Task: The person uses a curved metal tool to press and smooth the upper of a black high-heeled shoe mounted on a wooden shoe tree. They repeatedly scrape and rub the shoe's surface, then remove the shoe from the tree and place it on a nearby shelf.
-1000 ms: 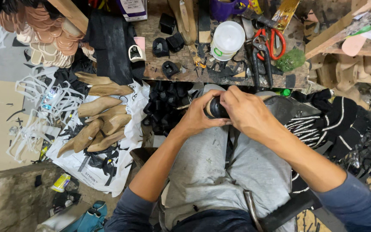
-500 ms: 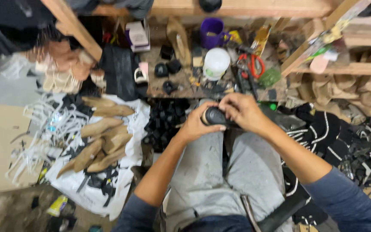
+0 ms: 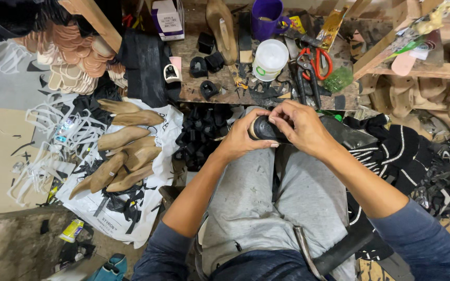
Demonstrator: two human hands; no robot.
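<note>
Purple mug [image 3: 265, 15], red-handled scissors [image 3: 316, 61], white tub [image 3: 270, 59], black-and-white striped fabric [image 3: 391, 151], grey trousers [image 3: 272, 208].

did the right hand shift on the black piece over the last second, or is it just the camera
Cannot tell. The right hand stays cupped over the black piece above the knees, just below the bench edge, as before. The camera tilted, so any small shift is lost.

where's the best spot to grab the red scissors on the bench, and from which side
Take the red scissors by the red handle loops, which lie at the far end, toward the purple mug. The dark blades point back toward the person's lap, so come from above at the loop end. The loops look free of clutter, though scraps and another dark tool crowd the blades. Both hands are busy on a black piece.
</note>
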